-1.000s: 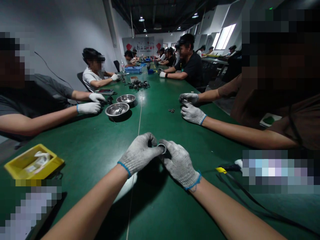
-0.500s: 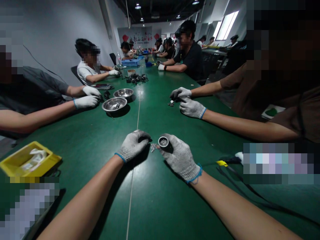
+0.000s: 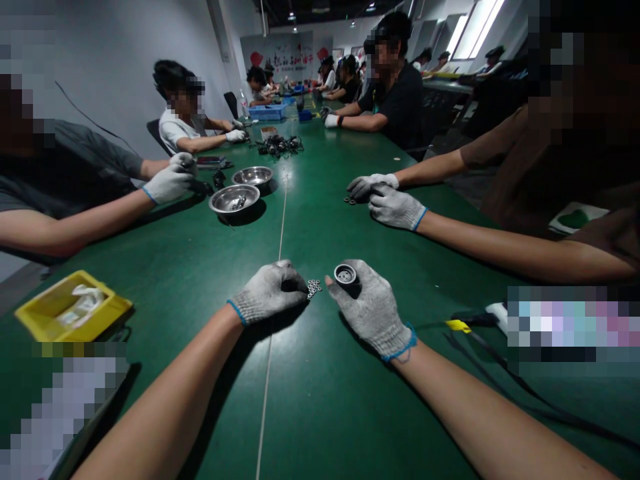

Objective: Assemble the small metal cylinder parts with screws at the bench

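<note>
Both my hands wear grey knit gloves and rest on a long green table (image 3: 300, 400). My right hand (image 3: 373, 307) is closed around a small round metal cup-shaped part (image 3: 345, 274), its open end facing up. My left hand (image 3: 270, 290) is curled, its fingertips at a little pile of several small metal rings (image 3: 314, 287) lying on the table between the two hands. Whether its fingers pinch a ring is hidden.
Two steel bowls (image 3: 234, 199) stand further up the table. A yellow bin (image 3: 73, 310) sits at the left edge. A black cable with a yellow tag (image 3: 457, 325) lies to the right. Gloved co-workers' hands (image 3: 395, 207) and arms reach in from both sides.
My hands, joined around the metal part a second ago, have moved apart. The right keeps the part; the left has gone down to the small rings now showing on the table.
</note>
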A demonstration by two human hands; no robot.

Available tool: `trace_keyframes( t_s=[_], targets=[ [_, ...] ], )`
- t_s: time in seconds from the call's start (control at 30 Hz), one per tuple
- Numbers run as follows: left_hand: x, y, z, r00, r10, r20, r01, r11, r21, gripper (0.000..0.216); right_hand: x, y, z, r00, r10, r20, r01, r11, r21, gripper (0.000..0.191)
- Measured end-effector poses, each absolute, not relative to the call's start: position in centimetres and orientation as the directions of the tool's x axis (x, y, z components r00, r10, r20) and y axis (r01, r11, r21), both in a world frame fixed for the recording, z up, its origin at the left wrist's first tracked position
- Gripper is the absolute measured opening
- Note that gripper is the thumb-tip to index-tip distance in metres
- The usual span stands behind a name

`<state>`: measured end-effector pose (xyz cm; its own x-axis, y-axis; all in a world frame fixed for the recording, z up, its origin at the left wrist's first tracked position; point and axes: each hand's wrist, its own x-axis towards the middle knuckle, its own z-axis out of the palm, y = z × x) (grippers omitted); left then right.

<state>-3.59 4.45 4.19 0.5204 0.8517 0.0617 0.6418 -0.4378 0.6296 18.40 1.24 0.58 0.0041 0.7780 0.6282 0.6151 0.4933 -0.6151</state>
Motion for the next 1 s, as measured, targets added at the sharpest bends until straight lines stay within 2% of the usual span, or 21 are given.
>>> trace_keyframes(
  t_s=[0.17,0.33,0.57,0.73,1.0],
  targets=[
    [-3.1,3.5,3.5,0.512,0.85,0.123,0.666,-0.484,0.568,0.012,18.3,1.5,0.1,0.07,0.826,0.559,0.488,0.46,-0.741,0.028],
    [-3.0,3.5,2.8,0.519,0.839,0.164,0.634,-0.506,0.585,0.019,18.6,1.9,-0.1,0.074,0.86,0.505,0.385,0.442,-0.81,0.026],
    [-3.0,3.6,3.1,0.491,0.857,0.156,0.645,-0.478,0.595,0.019,18.7,1.7,0.2,-0.047,0.873,0.486,0.3,0.476,-0.826,0.012],
    [-2.9,3.3,3.3,0.499,0.853,0.152,0.663,-0.489,0.567,0.014,18.8,1.7,-0.1,-0.036,0.878,0.477,0.274,0.468,-0.84,0.016],
    [-2.8,3.4,3.0,0.531,0.831,0.167,0.625,-0.517,0.585,0.018,18.5,1.1,0.2,0.009,0.881,0.473,0.334,0.443,-0.832,0.023]
  ],
)
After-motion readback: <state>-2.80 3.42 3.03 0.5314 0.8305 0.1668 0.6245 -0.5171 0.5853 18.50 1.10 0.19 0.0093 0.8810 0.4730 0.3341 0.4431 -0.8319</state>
